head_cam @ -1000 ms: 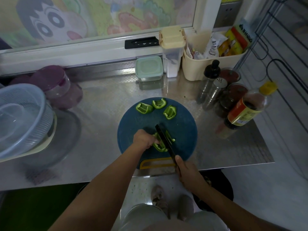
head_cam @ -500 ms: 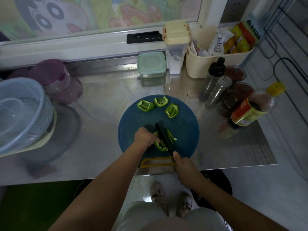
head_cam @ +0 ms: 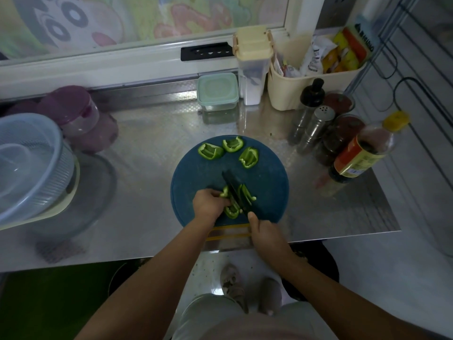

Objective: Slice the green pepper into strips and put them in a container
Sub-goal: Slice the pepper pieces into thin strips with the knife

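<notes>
Handle of the knife (head_cam: 236, 192) concealed within the right hand (head_cam: 266, 233), pepper piece (head_cam: 231, 213) partly covered by the left hand (head_cam: 208, 204) and the blade, colander (head_cam: 29, 165) cut off by the left edge, bottle label (head_cam: 355, 158) print too small to be read

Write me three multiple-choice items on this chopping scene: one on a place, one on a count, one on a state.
1. Where does the mint-lidded box stand?
A. On the floor
B. At the back of the counter, beside the cream-lidded canister
C. On a chair

2. How many uncut pepper pieces lie along the far edge of the cutting board?
A. One
B. Three
C. Five

3. What is the right hand doing?
A. Gripping the knife
B. Lying flat and empty
C. Staying out of view

Key: 1 B, the box sits by the window frame next to the canister. 2 B, three separate green chunks show there. 3 A, its fingers wrap the handle while the blade stands in the pepper.
</notes>
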A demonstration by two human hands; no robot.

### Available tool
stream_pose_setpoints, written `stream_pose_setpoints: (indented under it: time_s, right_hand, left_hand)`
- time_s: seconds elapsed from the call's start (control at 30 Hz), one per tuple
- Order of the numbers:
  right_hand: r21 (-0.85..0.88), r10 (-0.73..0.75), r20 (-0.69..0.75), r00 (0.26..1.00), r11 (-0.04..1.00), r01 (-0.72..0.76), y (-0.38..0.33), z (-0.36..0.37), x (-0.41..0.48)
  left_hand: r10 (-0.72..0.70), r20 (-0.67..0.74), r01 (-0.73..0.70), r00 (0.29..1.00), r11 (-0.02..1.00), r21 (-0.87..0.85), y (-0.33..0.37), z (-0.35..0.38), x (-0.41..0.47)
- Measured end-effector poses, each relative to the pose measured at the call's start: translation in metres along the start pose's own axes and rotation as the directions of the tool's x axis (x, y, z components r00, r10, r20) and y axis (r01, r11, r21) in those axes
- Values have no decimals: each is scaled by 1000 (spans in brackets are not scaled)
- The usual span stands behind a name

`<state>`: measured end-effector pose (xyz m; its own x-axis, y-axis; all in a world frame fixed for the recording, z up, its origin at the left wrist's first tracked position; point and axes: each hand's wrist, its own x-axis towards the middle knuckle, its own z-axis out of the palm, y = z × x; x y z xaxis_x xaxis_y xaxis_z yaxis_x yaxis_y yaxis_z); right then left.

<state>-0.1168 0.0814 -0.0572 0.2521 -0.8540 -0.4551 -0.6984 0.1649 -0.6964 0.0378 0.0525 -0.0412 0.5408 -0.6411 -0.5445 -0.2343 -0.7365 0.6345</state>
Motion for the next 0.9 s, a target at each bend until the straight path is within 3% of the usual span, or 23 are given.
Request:
stream_pose_setpoints:
  time_s: [0.27,0.37,0.5,0.63,0.8,0.9]
  right_hand:
    - [-69,-38,-2,999,997,38,4,5,-3]
    - [-165,-60,-12,998,985,57,-7,8,-3]
    - [-255,-46,-10,999,966,42,-23,13,-2]
    - [-117,-16,53,998,993,22,-15,-3,5]
    - [155,33,76,997,987,-44,-4,-23,2]
    - [248,6,116,993,968,-35,-6,-24,0]
  left_hand:
    - [58,-113,-67,992,995,-77,-13,2,-11]
    - [-33,-10,32,999,996,-87,-19,-5,-6]
    - [-17,61,20,998,998,-60,-24,-17,-2]
    - [52,14,-50,999,989,-137,-21,-18,1]
    - [184,-40,-185,982,983,-10,-18,-7,-8]
    - [196,-44,-194,980,979,56,-17,-4,-8]
